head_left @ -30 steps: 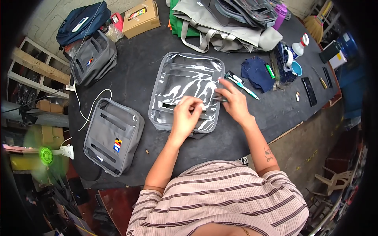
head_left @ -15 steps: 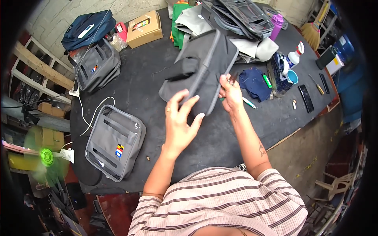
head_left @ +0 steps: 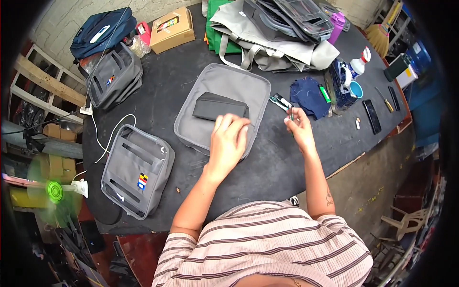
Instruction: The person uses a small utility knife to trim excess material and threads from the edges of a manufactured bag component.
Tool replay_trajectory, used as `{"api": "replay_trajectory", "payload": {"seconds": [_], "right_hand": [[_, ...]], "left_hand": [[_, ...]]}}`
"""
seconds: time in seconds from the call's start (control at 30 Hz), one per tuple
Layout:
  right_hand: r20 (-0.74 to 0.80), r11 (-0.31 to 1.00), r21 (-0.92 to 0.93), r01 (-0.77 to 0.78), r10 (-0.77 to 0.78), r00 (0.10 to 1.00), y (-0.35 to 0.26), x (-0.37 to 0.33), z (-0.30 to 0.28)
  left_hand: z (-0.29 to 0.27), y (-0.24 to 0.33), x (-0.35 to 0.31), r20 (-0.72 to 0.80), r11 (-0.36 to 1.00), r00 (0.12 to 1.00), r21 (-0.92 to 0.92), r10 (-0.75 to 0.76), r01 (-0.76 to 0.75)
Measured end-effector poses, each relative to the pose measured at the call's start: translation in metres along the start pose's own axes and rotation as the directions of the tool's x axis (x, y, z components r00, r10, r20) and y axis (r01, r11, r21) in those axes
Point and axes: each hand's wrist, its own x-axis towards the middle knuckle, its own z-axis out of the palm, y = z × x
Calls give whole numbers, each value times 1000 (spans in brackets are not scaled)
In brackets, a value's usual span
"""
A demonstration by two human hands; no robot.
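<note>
A grey rectangular bag with piped edges lies flat on the black-topped table. On top of it rests a dark grey oblong pouch-like piece; whether it is attached cannot be told. My left hand is over the bag's near part, fingertips drawn together beside the dark piece's near right end; what they pinch, if anything, is hidden. To the right of the bag, my right hand closes around a small slim object, mostly hidden by the fingers. Just beyond it lies a small dark-and-white item.
Another grey bag with clear panels lies at left, a similar one behind it. Stacked bags fill the back. Dark blue cloth, a green lighter, a spray bottle and a phone are at right.
The grey bag, tilted up in my hands before, now lies flat on the table. My left hand has shifted right and its fingers have drawn together; my right hand has moved right, away from the bag.
</note>
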Motion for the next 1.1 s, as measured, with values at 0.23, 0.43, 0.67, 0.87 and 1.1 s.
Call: {"api": "replay_trajectory", "payload": {"seconds": [0.23, 0.43, 0.67, 0.87, 1.1], "right_hand": [[88, 688, -690, 226, -231, 969, -61, -35, 30], [208, 536, -759, 370, -338, 918, -59, -42, 45], [316, 326, -797, 509, -494, 810, -54, -34, 54], [359, 295, -781, 551, -510, 782, -56, -31, 53], [383, 272, -783, 560, -499, 777, -56, -29, 55]], "left_hand": [[26, -19, 19, 294, 928, 952, 324, 86, -184], [33, -29, 10, 215, 951, 971, 263, 105, -162], [37, -28, 7, 164, 960, 982, 248, 91, -130], [38, -30, 7, 155, 963, 984, 240, 84, -120], [39, -30, 5, 158, 963, 984, 239, 85, -122]]}}
